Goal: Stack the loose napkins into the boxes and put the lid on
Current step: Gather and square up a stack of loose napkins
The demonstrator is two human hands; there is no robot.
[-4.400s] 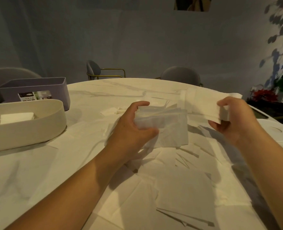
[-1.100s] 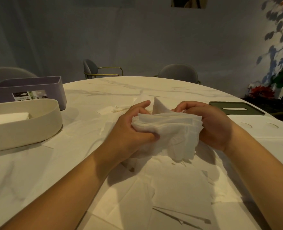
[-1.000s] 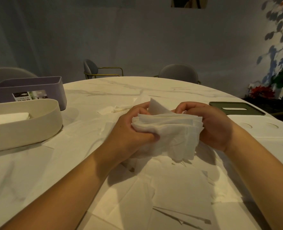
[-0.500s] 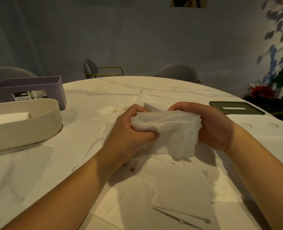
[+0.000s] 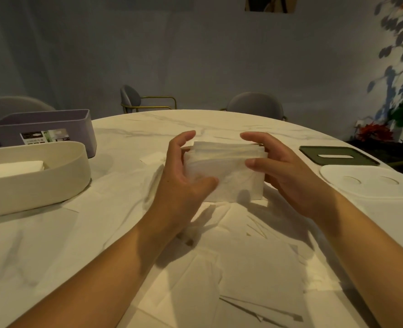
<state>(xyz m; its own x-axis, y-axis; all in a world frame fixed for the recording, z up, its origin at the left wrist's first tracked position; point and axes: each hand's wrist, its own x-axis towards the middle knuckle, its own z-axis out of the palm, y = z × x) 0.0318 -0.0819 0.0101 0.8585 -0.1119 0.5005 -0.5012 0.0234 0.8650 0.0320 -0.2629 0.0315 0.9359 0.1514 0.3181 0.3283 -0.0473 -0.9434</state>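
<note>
1. Left hand point(image 5: 184, 176): bare from fingertips to wrist, slim fingers, knuckle creases visible.
2. Left forearm point(image 5: 115, 263): bare skin all the way to the bottom-left frame edge, smooth, shadowed along its underside.
3. Right hand point(image 5: 288, 176): bare, with a short rounded thumbnail point(image 5: 249, 163).
4. Right forearm point(image 5: 366, 237): bare to the right frame edge, lit from above.
5. Elbows and upper arms are cut off by the frame, so clothing can't be told.
</note>
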